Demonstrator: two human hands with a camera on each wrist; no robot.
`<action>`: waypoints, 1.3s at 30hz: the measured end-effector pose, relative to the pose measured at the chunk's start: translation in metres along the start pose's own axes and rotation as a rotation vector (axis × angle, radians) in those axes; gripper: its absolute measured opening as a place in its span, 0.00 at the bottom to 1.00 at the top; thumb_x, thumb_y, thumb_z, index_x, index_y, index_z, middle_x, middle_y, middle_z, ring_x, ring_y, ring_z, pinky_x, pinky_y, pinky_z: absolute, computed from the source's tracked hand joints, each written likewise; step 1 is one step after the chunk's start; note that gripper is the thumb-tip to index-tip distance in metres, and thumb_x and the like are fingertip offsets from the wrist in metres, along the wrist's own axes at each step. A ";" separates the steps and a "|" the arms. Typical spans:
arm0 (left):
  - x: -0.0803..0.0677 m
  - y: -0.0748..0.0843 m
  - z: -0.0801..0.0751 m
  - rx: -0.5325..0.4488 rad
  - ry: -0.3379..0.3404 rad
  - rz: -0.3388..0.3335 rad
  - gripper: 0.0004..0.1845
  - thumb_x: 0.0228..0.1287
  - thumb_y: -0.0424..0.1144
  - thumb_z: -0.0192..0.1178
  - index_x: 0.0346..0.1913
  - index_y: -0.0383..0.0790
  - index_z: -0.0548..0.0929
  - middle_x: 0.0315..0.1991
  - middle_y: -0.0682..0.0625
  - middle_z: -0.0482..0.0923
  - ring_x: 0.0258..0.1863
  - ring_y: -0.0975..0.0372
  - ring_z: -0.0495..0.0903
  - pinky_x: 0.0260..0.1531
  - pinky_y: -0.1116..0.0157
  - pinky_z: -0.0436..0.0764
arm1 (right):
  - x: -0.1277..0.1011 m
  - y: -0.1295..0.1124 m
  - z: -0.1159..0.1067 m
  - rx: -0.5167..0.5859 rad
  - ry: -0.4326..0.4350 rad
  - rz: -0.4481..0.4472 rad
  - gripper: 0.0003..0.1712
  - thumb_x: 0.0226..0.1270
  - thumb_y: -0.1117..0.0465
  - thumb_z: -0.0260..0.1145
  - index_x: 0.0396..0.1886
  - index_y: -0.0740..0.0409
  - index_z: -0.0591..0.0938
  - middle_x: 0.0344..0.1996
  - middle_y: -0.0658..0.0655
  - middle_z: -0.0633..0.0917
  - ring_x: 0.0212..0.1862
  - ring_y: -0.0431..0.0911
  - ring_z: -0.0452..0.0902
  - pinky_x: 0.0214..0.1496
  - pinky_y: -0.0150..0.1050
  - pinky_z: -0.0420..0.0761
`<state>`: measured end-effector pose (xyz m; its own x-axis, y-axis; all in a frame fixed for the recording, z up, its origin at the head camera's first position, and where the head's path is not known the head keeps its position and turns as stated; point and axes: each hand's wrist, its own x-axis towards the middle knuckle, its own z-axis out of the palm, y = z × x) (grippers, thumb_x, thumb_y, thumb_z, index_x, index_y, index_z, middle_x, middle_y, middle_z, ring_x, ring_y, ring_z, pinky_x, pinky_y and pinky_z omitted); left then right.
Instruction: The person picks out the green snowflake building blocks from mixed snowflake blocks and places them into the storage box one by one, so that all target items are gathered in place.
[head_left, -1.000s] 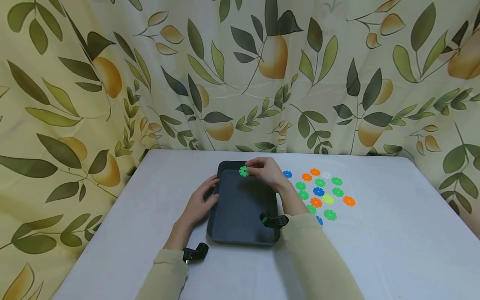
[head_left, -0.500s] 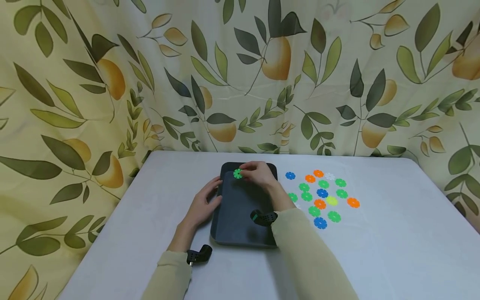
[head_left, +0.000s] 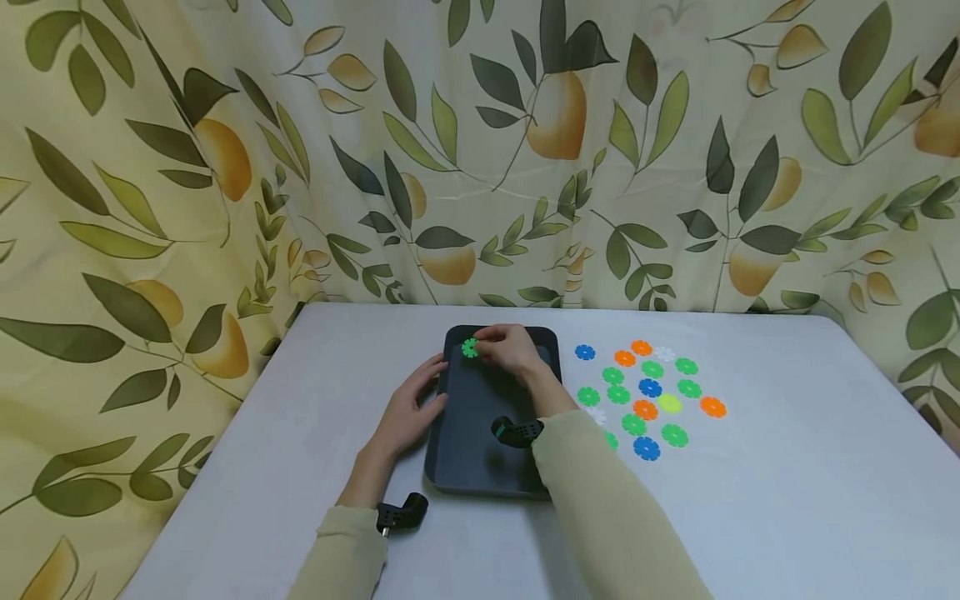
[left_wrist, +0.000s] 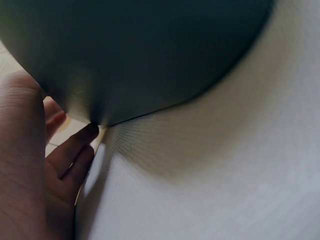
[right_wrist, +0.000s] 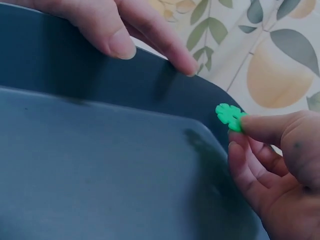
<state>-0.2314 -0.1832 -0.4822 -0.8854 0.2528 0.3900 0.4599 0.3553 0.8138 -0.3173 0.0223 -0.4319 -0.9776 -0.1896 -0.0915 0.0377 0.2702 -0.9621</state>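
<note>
A dark grey rectangular tray [head_left: 461, 442] lies on the white table. My right hand [head_left: 512, 350] pinches a green notched plastic disc [head_left: 469, 347] between thumb and fingers, over the tray's far left corner. In the right wrist view the disc [right_wrist: 229, 116] is held above the tray floor [right_wrist: 90, 165], and a shadow falls below it. Along the tray's left side rests my left hand [head_left: 408, 410], its thumb and fingertips at the rim. The left wrist view shows loosely extended fingers [left_wrist: 75, 150] beside the tray's dark wall [left_wrist: 150, 55].
Right of the tray, several notched discs lie scattered flat: green, a blue disc [head_left: 650, 387], an orange disc [head_left: 713, 407], a yellow disc [head_left: 670, 403] and a white disc [head_left: 664, 354]. A leaf-and-fruit patterned curtain [head_left: 480, 208] hangs behind the table [head_left: 795, 500].
My right hand has carried the green disc leftward across the tray's far end, toward the far left corner. My left hand keeps its place at the left rim.
</note>
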 end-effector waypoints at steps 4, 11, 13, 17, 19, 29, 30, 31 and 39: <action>0.000 -0.001 0.001 -0.003 0.004 -0.020 0.26 0.68 0.28 0.59 0.69 0.30 0.73 0.75 0.43 0.64 0.72 0.52 0.65 0.69 0.53 0.67 | 0.005 0.004 0.005 -0.020 0.018 0.004 0.13 0.69 0.67 0.67 0.51 0.68 0.85 0.42 0.62 0.86 0.34 0.47 0.82 0.41 0.38 0.85; 0.000 0.007 0.002 -0.001 0.028 -0.046 0.25 0.68 0.25 0.59 0.68 0.27 0.73 0.74 0.39 0.64 0.72 0.49 0.64 0.69 0.51 0.67 | 0.009 0.005 0.016 -0.003 0.046 0.015 0.13 0.68 0.69 0.67 0.49 0.69 0.86 0.43 0.64 0.86 0.35 0.48 0.84 0.43 0.40 0.87; 0.000 0.013 0.002 -0.008 0.027 -0.049 0.25 0.68 0.23 0.58 0.67 0.24 0.72 0.74 0.36 0.63 0.72 0.46 0.63 0.69 0.49 0.66 | 0.009 0.005 0.018 0.007 0.049 0.020 0.13 0.67 0.70 0.68 0.49 0.70 0.85 0.44 0.65 0.86 0.35 0.49 0.85 0.43 0.40 0.87; 0.000 0.016 0.002 -0.020 0.026 -0.051 0.25 0.68 0.22 0.57 0.67 0.23 0.72 0.74 0.34 0.62 0.73 0.45 0.63 0.69 0.48 0.65 | 0.011 0.006 0.021 0.007 0.064 0.019 0.12 0.66 0.71 0.68 0.48 0.72 0.86 0.43 0.67 0.87 0.34 0.50 0.86 0.41 0.40 0.87; 0.000 0.013 0.001 -0.010 0.026 -0.055 0.25 0.68 0.23 0.58 0.67 0.25 0.72 0.74 0.36 0.63 0.72 0.47 0.64 0.69 0.49 0.66 | 0.012 0.007 0.022 -0.007 0.067 0.013 0.12 0.66 0.70 0.69 0.48 0.71 0.86 0.42 0.67 0.87 0.33 0.49 0.86 0.40 0.39 0.87; 0.001 0.000 0.001 -0.011 -0.006 -0.061 0.26 0.69 0.28 0.59 0.69 0.31 0.73 0.75 0.45 0.63 0.72 0.54 0.65 0.70 0.56 0.67 | 0.013 0.009 0.026 -0.107 0.098 -0.012 0.11 0.64 0.66 0.72 0.44 0.68 0.88 0.38 0.64 0.89 0.31 0.47 0.87 0.37 0.36 0.86; 0.001 0.001 0.001 -0.011 -0.008 -0.059 0.26 0.69 0.29 0.58 0.69 0.30 0.73 0.75 0.44 0.63 0.73 0.54 0.64 0.70 0.56 0.67 | 0.013 0.009 0.026 -0.114 0.100 -0.015 0.11 0.64 0.66 0.72 0.44 0.68 0.88 0.38 0.64 0.89 0.31 0.47 0.88 0.37 0.35 0.86; 0.001 0.001 0.001 -0.009 -0.012 -0.059 0.26 0.69 0.29 0.58 0.69 0.30 0.73 0.75 0.44 0.63 0.73 0.54 0.64 0.70 0.56 0.67 | 0.013 0.009 0.026 -0.121 0.101 -0.017 0.11 0.64 0.66 0.72 0.44 0.68 0.88 0.38 0.64 0.89 0.31 0.48 0.88 0.37 0.35 0.86; 0.000 0.004 -0.001 0.007 -0.009 -0.077 0.26 0.68 0.30 0.59 0.69 0.31 0.73 0.75 0.46 0.63 0.73 0.56 0.63 0.70 0.58 0.66 | 0.012 0.008 0.023 -0.188 0.050 -0.055 0.15 0.61 0.66 0.74 0.48 0.68 0.87 0.39 0.62 0.89 0.40 0.50 0.87 0.45 0.39 0.85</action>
<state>-0.2298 -0.1825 -0.4787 -0.9177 0.2321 0.3224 0.3907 0.3801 0.8384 -0.3241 0.0003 -0.4469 -0.9863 -0.1633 -0.0226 -0.0510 0.4330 -0.9000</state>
